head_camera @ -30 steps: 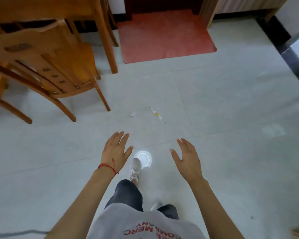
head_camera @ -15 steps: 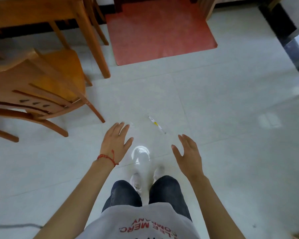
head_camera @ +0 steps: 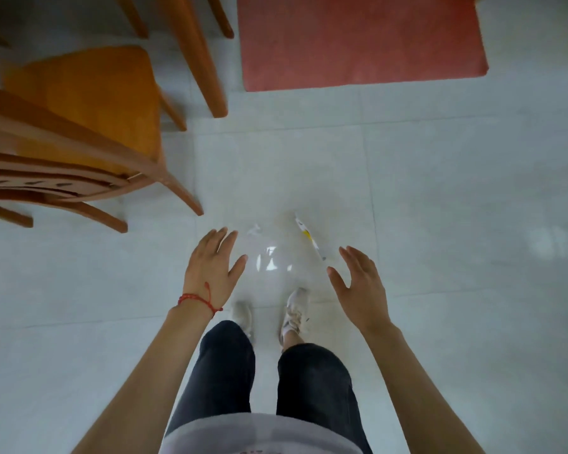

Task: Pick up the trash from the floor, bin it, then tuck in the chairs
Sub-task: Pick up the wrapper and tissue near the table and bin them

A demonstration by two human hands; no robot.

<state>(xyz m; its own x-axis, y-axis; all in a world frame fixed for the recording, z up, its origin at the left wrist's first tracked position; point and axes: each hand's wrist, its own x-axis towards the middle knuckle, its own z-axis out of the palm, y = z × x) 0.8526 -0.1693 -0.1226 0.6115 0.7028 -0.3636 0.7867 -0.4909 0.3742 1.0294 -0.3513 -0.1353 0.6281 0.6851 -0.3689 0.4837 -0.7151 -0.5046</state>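
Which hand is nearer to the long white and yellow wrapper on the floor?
The right hand. It hovers open just right of the wrapper, near its lower end. The left hand, also open, is further off to the wrapper's left, near a small white scrap.

The light is soft and even, with only faint shadows. The glossy pale tiled floor [head_camera: 440, 191] shows a bright glare spot [head_camera: 271, 262] just before the feet. The orange wooden chair [head_camera: 79, 126] at left is blurred, and straight lines bend near the edges.

Both hands [head_camera: 286, 276] hover empty above a wrapper [head_camera: 310, 237], perhaps paper.
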